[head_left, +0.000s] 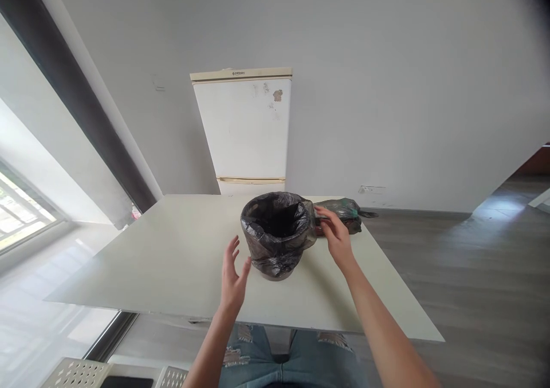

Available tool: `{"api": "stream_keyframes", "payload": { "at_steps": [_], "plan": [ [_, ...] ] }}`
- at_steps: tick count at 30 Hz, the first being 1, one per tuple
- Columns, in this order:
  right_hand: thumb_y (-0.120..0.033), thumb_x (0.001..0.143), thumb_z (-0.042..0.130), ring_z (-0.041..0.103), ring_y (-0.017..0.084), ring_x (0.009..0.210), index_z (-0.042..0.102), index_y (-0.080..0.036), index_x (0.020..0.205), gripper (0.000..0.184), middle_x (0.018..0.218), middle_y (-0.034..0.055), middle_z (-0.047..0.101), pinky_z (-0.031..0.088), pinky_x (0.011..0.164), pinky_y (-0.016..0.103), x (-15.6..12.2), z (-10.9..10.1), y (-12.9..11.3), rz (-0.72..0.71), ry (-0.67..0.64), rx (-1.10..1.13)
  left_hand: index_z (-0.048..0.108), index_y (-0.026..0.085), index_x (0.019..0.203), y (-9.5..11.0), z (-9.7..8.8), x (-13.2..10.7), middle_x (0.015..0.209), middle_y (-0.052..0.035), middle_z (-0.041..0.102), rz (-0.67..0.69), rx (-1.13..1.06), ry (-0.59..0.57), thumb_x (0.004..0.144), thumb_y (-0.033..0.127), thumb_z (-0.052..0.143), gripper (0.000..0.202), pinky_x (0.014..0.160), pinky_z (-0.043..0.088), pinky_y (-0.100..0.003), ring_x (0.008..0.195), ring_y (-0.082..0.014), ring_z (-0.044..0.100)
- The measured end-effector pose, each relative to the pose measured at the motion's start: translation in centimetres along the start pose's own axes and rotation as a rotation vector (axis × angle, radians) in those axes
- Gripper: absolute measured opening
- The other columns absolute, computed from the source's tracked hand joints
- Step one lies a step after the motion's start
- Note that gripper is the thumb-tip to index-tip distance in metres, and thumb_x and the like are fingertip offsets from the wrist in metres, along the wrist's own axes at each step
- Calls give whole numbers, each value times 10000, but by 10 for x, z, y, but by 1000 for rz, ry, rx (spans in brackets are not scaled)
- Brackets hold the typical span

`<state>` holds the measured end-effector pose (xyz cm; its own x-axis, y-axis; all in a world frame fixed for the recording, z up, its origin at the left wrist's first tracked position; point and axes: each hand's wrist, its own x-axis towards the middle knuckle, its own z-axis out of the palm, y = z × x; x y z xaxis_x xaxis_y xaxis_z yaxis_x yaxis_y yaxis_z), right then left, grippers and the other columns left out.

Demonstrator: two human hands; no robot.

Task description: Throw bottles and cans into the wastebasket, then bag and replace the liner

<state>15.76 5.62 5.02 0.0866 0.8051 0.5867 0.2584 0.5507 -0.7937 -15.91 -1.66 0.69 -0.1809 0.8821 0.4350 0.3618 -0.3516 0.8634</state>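
Note:
A small bin lined with a black plastic bag [277,233] stands on a white table [172,262]. My left hand [233,279] hovers open just left of the bin, fingers spread and upright, not touching it. My right hand [336,236] is to the bin's right, fingers extended and apart, beside the bag's rim. Just behind that hand lies a dark bundled plastic bag [344,210] on the table; whether the fingers touch it is unclear.
A white fridge [243,130] stands against the grey wall behind the table. A window and dark frame run along the left. Grey wood floor lies to the right. A white perforated stool [77,373] is at the lower left.

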Motion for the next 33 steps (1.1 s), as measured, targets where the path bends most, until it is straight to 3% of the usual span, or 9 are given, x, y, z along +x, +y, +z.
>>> {"api": "stream_keyframes", "payload": {
  "at_steps": [3, 5, 9, 11, 14, 19, 24, 27, 33],
  "plan": [
    [-459, 1052, 476, 406, 228, 1523, 618, -307, 1432, 434, 1605, 28, 512, 255, 1295, 410, 32, 11, -26, 27, -151, 91, 212, 298, 1659, 14, 20, -5, 1700, -151, 316, 43, 25, -29, 896, 515, 743, 954, 1236, 367, -542, 1564, -371, 330],
    [-542, 1056, 455, 412, 226, 1520, 637, -319, 1427, 470, 1596, 7, 528, 223, 1307, 403, 54, 24, -33, 89, -268, 205, 177, 291, 1667, 9, 33, -4, 1683, -172, 335, 2, 61, -31, 784, 482, 853, 1128, 1219, 375, -584, 1548, -407, 346],
    [-723, 987, 455, 607, 283, 1347, 693, -280, 1339, 614, 1373, 63, 711, 410, 1208, 485, 81, 50, -12, 468, -495, 529, 175, 274, 1665, -15, 44, 3, 1626, -192, 416, -57, 58, -71, 683, 402, 920, 1239, 1178, 417, -593, 1478, -416, 448],
    [-764, 933, 502, 698, 322, 1188, 745, -236, 1198, 639, 1133, 101, 794, 521, 1089, 519, 81, 62, 9, 681, -486, 593, 179, 274, 1666, -26, 42, 6, 1600, -195, 452, -62, 64, -114, 670, 393, 927, 1251, 1156, 439, -591, 1451, -416, 482],
    [-697, 877, 627, 738, 332, 979, 768, -217, 960, 507, 848, 98, 794, 598, 936, 503, 68, 74, 37, 785, -365, 540, 154, 295, 1673, -37, 38, 6, 1605, -189, 449, -57, 66, -147, 671, 404, 929, 1271, 1146, 449, -589, 1451, -416, 484],
    [-702, 816, 689, 713, 321, 1044, 764, -214, 990, 523, 935, 84, 805, 581, 974, 488, 36, 69, 52, 743, -250, 522, 110, 336, 1680, -44, 28, -3, 1711, -167, 284, 3, -10, -147, 713, 526, 910, 1269, 1186, 423, -571, 1540, -410, 366],
    [-856, 705, 723, 565, 360, 1378, 630, -270, 1409, 921, 1438, 100, 665, 489, 1129, 502, -7, 38, 53, 456, -347, 590, 103, 337, 1679, -57, 23, -11, 1711, -176, 283, 21, -2, -181, 725, 541, 905, 1263, 1189, 418, -582, 1553, -403, 351],
    [-674, 671, 892, 470, 381, 1470, 466, -263, 1571, 1078, 1579, 135, 532, 419, 1195, 533, -32, 30, 54, 287, -450, 419, 140, 329, 1669, -68, 28, -10, 1658, -171, 385, -10, 12, -180, 757, 399, 883, 1178, 1159, 461, -555, 1498, -375, 449],
    [-476, 737, 921, 485, 383, 1459, 338, -248, 1633, 1093, 1585, 165, 512, 400, 1202, 570, -60, 48, 54, 234, -456, 227, 217, 313, 1645, -75, 30, 2, 1569, -149, 506, -49, -27, -241, 816, 222, 740, 985, 1104, 519, -473, 1365, -308, 594]
  ]
}}
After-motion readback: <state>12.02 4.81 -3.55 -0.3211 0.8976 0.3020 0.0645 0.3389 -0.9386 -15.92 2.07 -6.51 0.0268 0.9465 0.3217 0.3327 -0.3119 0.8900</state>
